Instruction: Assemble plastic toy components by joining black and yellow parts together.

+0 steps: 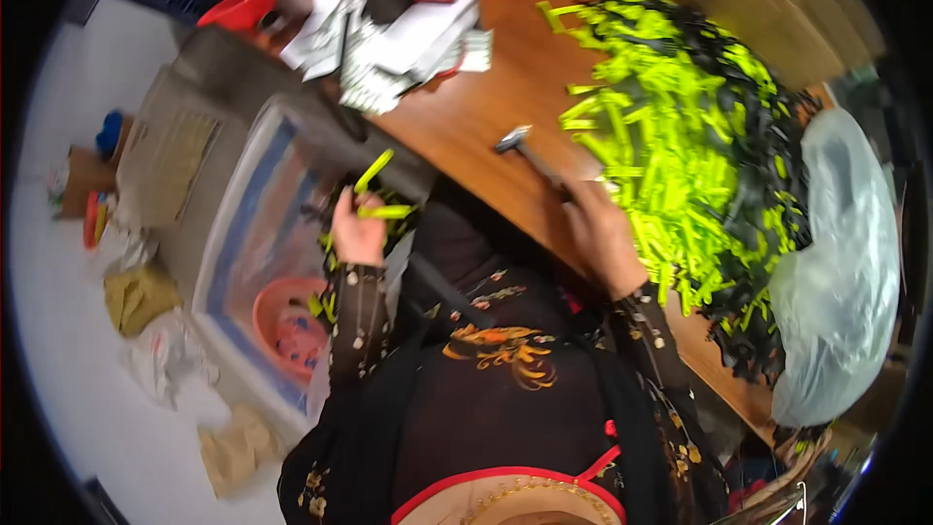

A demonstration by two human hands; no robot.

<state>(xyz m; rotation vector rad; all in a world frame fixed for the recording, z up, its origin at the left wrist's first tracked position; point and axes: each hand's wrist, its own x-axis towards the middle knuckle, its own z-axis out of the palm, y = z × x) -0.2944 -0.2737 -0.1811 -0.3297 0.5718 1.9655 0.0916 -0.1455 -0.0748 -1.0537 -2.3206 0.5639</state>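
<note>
My left hand [359, 231] is closed on a neon-yellow strip [374, 171], over the gap beside the table. A second yellow piece [389, 212] sticks out to the right from the same fingers. My right hand [604, 241] is at the table edge, its fingers around the dark handle of a small hammer [515, 140], whose metal head points away to the left. Some blur hides the exact grip. Right beside this hand lies a large heap of neon-yellow strips with black parts [671, 146].
On the wooden table [525, 39] are papers [389, 44] at the back left, a cardboard box [748, 0] at the back right, and a clear plastic bag [838, 272] at the right. A plastic tub [209, 267] holding a pink basin [260, 316] stands left of me.
</note>
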